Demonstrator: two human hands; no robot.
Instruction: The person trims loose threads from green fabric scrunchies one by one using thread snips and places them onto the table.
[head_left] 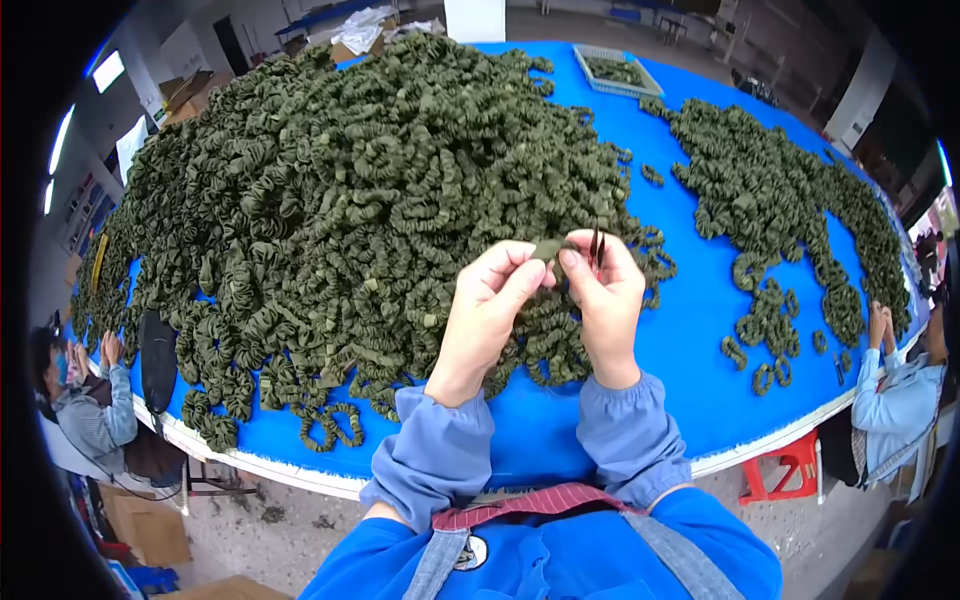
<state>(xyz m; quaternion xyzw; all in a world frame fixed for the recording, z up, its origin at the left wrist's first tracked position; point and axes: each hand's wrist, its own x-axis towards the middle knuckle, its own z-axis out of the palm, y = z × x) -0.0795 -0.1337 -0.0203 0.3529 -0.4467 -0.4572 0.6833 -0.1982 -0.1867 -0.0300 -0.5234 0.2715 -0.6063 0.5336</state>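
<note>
Between my two hands, over the edge of a big pile, a dark green scrunchie [547,248] is pinched and partly hidden by my fingers. My left hand [482,315] has thumb and fingers closed on one side of it. On the other side, my right hand [610,300] grips it between thumb and fingertip. Dark pointed blades, which look like thread snips [598,246], stick up from among the right fingers; their handle is hidden. Behind and left of my hands rises the heap of green scrunchies [380,190].
A second pile of scrunchies [750,170] spreads over the right of the blue table [690,400]. At the back stands a pale basket [640,88] with scrunchies in it. Co-workers sit at the left [90,410] and right [895,400] edges. A red stool [785,470] stands below.
</note>
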